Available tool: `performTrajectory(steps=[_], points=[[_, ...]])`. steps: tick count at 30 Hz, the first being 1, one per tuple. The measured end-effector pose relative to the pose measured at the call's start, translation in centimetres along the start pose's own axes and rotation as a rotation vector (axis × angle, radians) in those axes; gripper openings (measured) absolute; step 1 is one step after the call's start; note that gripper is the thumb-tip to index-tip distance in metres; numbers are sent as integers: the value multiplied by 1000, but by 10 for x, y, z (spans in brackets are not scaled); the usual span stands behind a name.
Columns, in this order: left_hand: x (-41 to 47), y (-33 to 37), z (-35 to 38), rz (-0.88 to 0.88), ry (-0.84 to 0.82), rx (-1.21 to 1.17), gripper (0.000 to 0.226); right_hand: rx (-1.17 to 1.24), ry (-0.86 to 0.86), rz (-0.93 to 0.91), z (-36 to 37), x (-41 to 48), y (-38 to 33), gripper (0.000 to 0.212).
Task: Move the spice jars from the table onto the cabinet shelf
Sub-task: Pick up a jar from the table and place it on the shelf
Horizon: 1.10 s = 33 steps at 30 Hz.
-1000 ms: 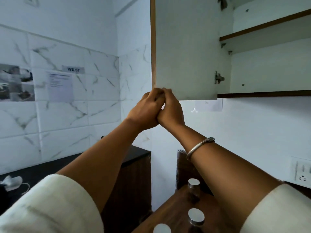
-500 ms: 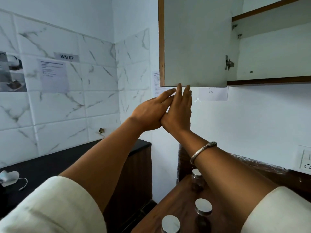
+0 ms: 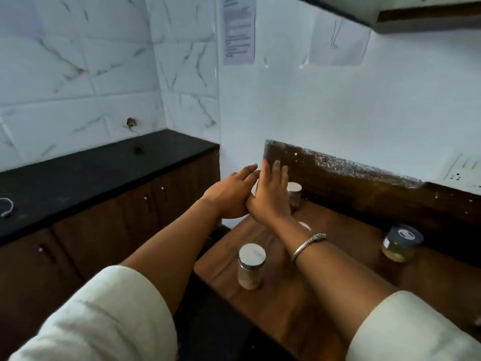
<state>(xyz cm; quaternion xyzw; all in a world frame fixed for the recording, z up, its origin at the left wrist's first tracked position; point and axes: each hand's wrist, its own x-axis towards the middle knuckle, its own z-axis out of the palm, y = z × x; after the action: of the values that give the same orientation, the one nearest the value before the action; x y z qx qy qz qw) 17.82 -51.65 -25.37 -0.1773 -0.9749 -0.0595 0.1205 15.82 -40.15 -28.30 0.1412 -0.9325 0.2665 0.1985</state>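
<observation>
Hovering with flat, spread fingers and gripping nothing, the left hand (image 3: 231,194) and right hand (image 3: 270,196) are touching above the brown wooden surface (image 3: 299,303). Three silver-lidded glass spice jars are standing on it: one (image 3: 294,195) just behind the right hand, one (image 3: 251,265) near its front-left edge, and a grey-lidded one (image 3: 400,243) towards its right.

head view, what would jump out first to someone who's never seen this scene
The two bare hands, left hand and right hand, stretch out side by side, empty, above the far end of the wooden table. Next, the silver-lidded spice jar standing near the table's left edge, another silver-lidded jar half hidden behind the right hand, and a dark-lidded jar at right. A silver bangle circles the right wrist.
</observation>
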Motion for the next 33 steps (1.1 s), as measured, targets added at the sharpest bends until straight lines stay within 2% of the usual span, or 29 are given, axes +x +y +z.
performTrajectory(steps=[6, 15, 18, 24, 33], points=[[-34, -3, 104, -122, -187, -180, 92, -112, -222, 23, 73, -55, 58, 77], [-54, 8, 202, -526, -297, -378, 99, 51, -585, 194, 121, -92, 117, 105], [-55, 19, 225, -647, -302, -497, 98, 154, -659, 305, 134, -92, 124, 107], [-53, 32, 241, -812, -195, -613, 106, 293, -687, 368, 141, -85, 132, 79], [-46, 34, 242, -804, -105, -707, 108, 401, -538, 412, 131, -91, 145, 74]])
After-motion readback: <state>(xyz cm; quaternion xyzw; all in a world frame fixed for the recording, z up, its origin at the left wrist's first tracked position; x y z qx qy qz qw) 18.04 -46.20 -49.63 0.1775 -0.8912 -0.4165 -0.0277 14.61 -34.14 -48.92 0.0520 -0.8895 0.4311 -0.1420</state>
